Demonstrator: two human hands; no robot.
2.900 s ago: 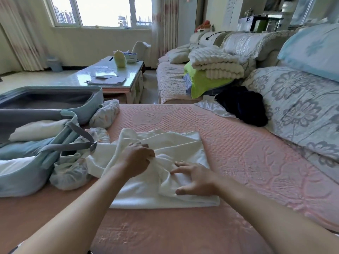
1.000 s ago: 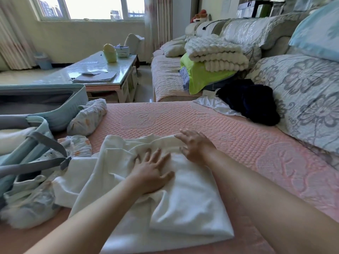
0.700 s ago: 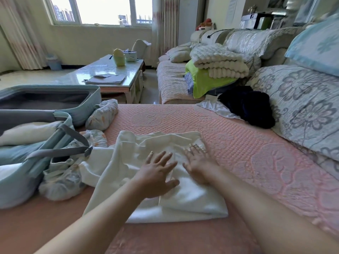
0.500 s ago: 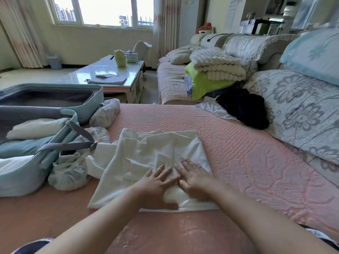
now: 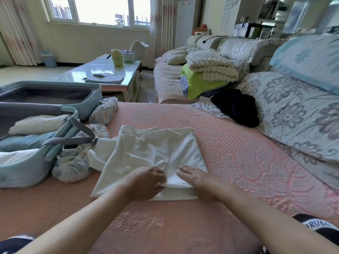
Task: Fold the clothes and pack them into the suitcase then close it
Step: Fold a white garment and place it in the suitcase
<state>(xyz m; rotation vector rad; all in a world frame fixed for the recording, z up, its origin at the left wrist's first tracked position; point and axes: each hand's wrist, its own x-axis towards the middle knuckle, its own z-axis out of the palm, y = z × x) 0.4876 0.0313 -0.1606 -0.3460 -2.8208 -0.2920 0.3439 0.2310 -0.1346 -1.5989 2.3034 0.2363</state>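
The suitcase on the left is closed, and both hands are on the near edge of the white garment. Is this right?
No. The head view shows the suitcase open, with folded clothes inside. The rest stands: the left hand and right hand are on the near edge of the white garment.

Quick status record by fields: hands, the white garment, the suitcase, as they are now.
item: white garment, partly folded on the pink cover
left: left hand pinches its near fold
right: right hand rests flat on it, fingers straight
suitcase: suitcase open, folded clothes inside
waiting: black garment by the floral pillow
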